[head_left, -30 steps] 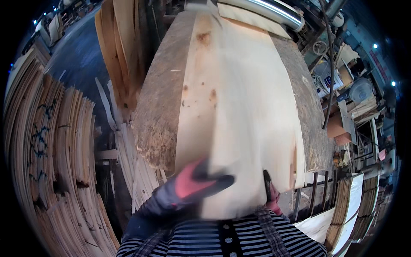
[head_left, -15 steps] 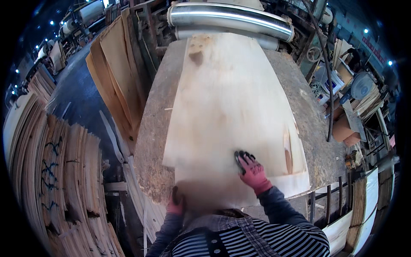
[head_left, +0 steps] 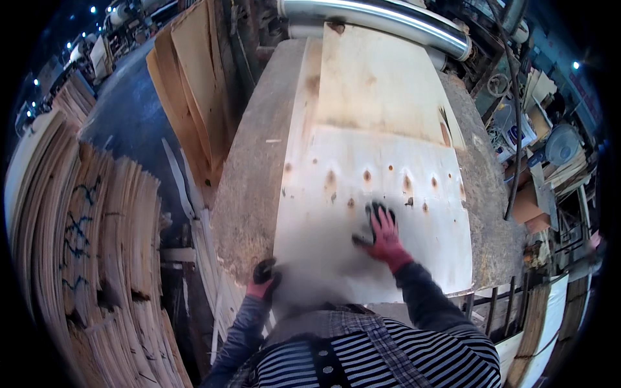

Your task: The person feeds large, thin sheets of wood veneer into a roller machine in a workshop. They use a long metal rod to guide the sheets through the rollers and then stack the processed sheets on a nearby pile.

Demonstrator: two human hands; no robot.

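A pale wood veneer sheet point(head_left: 381, 77) reaches to the metal rollers at the far end of the worktable. Nearer to me lies a whiter veneer sheet point(head_left: 427, 252) dotted with several brown knots. My right hand point(head_left: 384, 234), in a pink glove with black fingertips, rests on this knotty sheet with its fingers stretched and the thumb spread. At the sheet's near left edge is my left hand point(head_left: 262, 279), gloved alike, its fingers half bent and its thumb apart. Whether it touches the edge I cannot tell. A blurred patch covers the sheet between my hands.
Shiny rollers point(head_left: 381, 22) cross the table's far end. The worn worktable point(head_left: 249, 155) shows along both sides of the sheets. Stacked veneer point(head_left: 116, 246) stands at left, and tall brown boards point(head_left: 194, 84) lean behind it. At right are a dark pole point(head_left: 514, 129) and a cardboard box point(head_left: 532, 205).
The paler sheet has slid away from me toward the rollers, uncovering the knotty sheet. My right hand has its fingers spread wider. The whole view has shifted slightly.
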